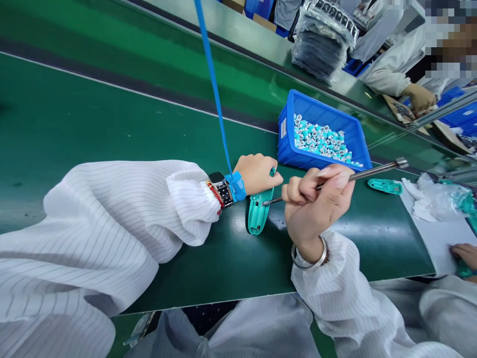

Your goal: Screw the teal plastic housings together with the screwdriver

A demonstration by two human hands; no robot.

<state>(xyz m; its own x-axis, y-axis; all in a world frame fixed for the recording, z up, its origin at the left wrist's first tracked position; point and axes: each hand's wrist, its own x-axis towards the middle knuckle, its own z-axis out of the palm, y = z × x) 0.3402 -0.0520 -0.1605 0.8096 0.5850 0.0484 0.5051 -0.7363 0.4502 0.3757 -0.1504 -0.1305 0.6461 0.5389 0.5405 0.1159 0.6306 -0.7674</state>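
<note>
My left hand [257, 173] is closed on the top end of a teal plastic casing [258, 213] that lies on the green belt [112, 124]. My right hand [316, 199] grips a thin metal tool [372, 171] like a pen, with its tip touching the open inside of the casing. A blue wrist strap [236, 186] with a blue cord [212, 79] sits on my left wrist beside a watch. A silver bangle [311, 258] is on my right wrist.
A blue bin [320, 114] of small white and teal parts stands just behind my hands. Another teal casing [385, 186] lies to the right, by crumpled plastic bags [436, 196]. A co-worker's hand [464, 253] rests at the right edge; another person [410, 74] works across the line.
</note>
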